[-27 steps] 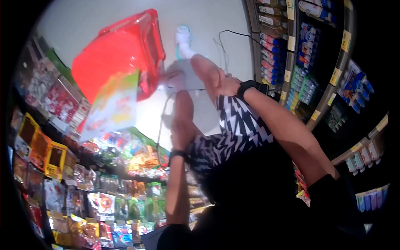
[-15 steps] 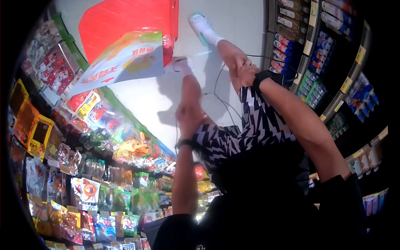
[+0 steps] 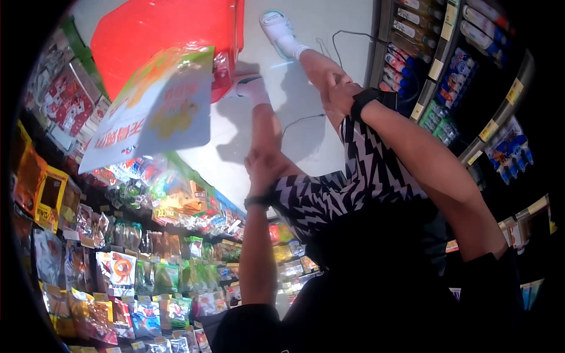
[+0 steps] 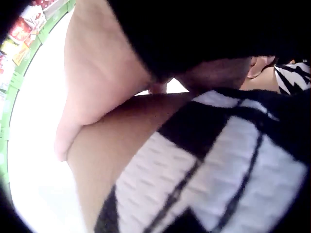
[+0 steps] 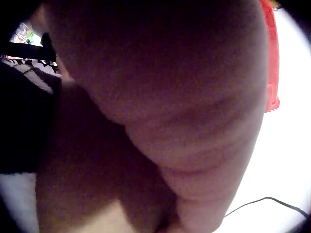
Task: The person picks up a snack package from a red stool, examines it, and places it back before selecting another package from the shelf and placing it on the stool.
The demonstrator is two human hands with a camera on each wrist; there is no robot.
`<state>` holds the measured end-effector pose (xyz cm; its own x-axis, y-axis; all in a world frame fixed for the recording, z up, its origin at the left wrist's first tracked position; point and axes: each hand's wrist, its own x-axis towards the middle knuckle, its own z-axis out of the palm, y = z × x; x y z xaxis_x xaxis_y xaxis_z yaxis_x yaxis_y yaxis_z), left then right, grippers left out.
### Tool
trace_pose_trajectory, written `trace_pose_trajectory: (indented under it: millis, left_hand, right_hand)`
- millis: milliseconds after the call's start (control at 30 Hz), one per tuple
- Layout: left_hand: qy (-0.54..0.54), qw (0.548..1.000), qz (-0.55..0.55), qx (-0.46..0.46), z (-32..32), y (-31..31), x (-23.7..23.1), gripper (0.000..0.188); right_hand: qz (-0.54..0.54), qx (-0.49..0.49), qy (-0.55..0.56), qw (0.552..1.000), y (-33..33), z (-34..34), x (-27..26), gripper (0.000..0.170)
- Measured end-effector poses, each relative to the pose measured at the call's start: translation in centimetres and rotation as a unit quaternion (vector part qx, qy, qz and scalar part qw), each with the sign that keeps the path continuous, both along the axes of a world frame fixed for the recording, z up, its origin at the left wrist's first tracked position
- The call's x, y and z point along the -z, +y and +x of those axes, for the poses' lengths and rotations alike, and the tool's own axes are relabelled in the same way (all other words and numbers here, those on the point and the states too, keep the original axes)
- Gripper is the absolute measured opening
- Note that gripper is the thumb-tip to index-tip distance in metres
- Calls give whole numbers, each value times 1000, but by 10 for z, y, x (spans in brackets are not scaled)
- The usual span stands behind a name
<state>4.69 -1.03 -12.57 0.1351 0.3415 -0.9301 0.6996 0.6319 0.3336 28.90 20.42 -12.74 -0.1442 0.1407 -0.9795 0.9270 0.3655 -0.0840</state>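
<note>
Both hands lie on the seated person's bare legs, just beyond the hems of black-and-white patterned shorts (image 3: 376, 159). In the head view, the left hand (image 3: 263, 169) rests on the left knee. The left wrist view shows its thumb side draped over the leg (image 4: 102, 170), with other fingers hidden beyond. Over the right knee lies the right hand (image 3: 342, 94), fingers spread along the leg. The right wrist view is dark and mostly filled by that hand (image 5: 194, 116) against skin. No object shows in either hand.
A big red plastic container (image 3: 153, 35) stands at the upper left, a printed sign (image 3: 176, 112) before it. Packaged snacks (image 3: 153, 276) fill shelves at left; bottles (image 3: 412, 26) line shelves at right. A black cable (image 3: 347, 33) lies on the pale floor (image 3: 329, 17).
The head view has shifted, so the red container, sign and shelves sit differently in frame. Both hands stay on the knees.
</note>
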Motion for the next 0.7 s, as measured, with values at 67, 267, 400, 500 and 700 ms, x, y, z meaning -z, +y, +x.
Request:
trace_pose_trajectory:
  millis: [67,267,400,500,700]
  left_hand:
    - [7,1000,2,-4,5,10,-8,60]
    - [-14,996,-44,73,1,21,5,63]
    - [-8,985,-85,149,1,31,9,62]
    - [-28,998,-13,46,1,25,5,52]
    - [-63,988,-141,22,6,57,4,51]
  right_hand:
    - [-23,10,11,1000,3,4,0,85]
    - [-39,135,-60,988,5,-4,-9,59]
    - [-31,162,-125,978,4,-10,-4,52]
    - [-38,101,-66,992,-1,-4,-3,82]
    - [-79,39,-76,993,17,-14,5,76]
